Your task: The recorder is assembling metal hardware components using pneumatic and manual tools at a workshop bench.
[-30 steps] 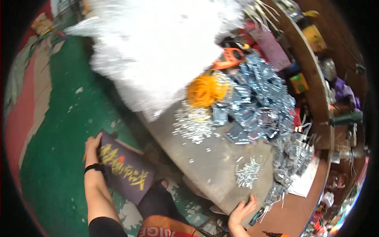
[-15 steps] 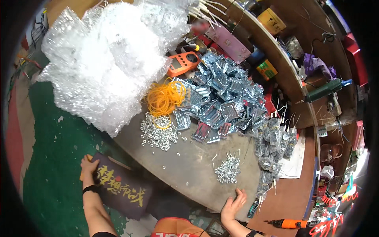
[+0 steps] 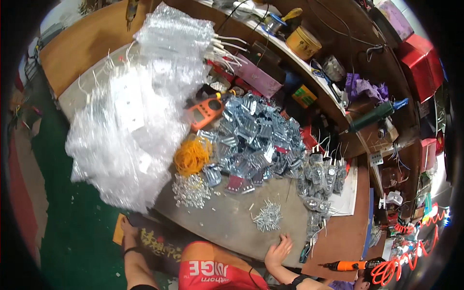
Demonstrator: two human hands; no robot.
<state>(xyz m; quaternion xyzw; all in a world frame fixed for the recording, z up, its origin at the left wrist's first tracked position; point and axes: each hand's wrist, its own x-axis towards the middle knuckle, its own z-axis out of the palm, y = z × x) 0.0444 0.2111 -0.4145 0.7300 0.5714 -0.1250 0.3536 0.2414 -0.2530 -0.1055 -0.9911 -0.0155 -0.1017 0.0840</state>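
Note:
At the lower left, my left hand (image 3: 128,228) grips the edge of a dark cloth-covered seat (image 3: 154,240) with gold lettering and a yellow-brown side; its fingertips are partly hidden. My right hand (image 3: 279,250) rests on the near edge of the grey worktable (image 3: 232,217), fingers stretched out, holding nothing. Just beyond it lies a pile of silver screws (image 3: 267,216). Farther left sit small shiny metal nuts (image 3: 191,191) and a tangle of orange rubber bands (image 3: 192,155). A large heap of small clear packets with metal parts (image 3: 261,135) fills the middle of the table.
Bubble-wrapped items (image 3: 130,130) with white cables cover the table's left. An orange multimeter (image 3: 207,113) stands behind the bands. Wrapped cabled parts (image 3: 321,176) lie at right, an orange electric screwdriver (image 3: 345,266) nearer. A shelf (image 3: 333,101) curves behind. Another person (image 3: 362,280) is at lower right.
The view has shifted, showing more of the table's far left and of my red-and-orange clothing. My left hand still grips the seat, which sits lower in view; my right hand stays at the table edge.

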